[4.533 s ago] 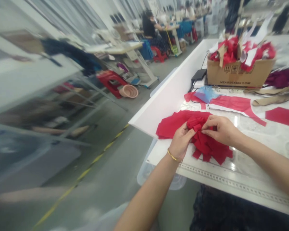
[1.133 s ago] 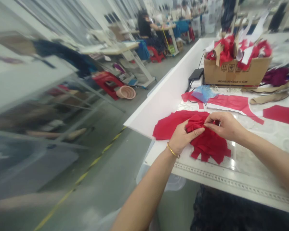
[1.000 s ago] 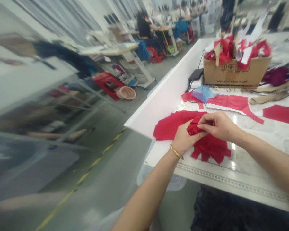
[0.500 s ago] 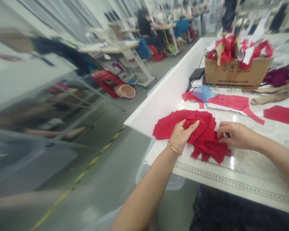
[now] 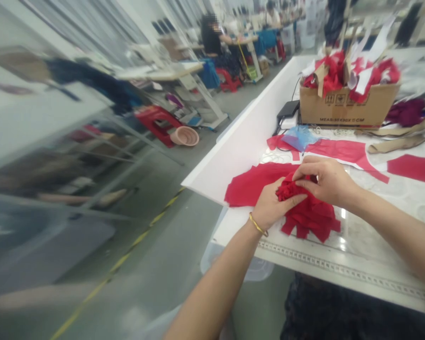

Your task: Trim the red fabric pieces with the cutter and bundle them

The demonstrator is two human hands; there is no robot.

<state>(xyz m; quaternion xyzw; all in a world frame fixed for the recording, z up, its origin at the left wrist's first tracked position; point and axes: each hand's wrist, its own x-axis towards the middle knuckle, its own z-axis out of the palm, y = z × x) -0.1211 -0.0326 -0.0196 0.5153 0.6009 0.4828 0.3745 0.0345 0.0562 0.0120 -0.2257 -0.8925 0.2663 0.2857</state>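
Note:
On the white table, my left hand [image 5: 273, 202], with a gold bangle at its wrist, is closed around a bunch of red fabric pieces [image 5: 286, 190]. My right hand [image 5: 322, 177] is over the same bunch, thumb and fingers pinched at its upper part. What exactly lies between those fingertips is partly hidden, but it looks like the red fabric. Below the hands, several red strips with cut ends [image 5: 313, 222] fan out on the table. Behind my left hand lies a flatter stack of red fabric [image 5: 251, 184].
A cardboard box [image 5: 340, 109] full of red, white and tan scraps stands at the back. Nearer are a blue piece [image 5: 301, 137], red cut panels [image 5: 340, 150] and tan strips [image 5: 400, 140]. A white side wall [image 5: 230, 141] edges the table. A measuring tape [image 5: 304, 257] runs along its front.
My right hand has moved left and up from the right side of the red strips onto the bunch. My left hand has shifted slightly, still holding the fabric.

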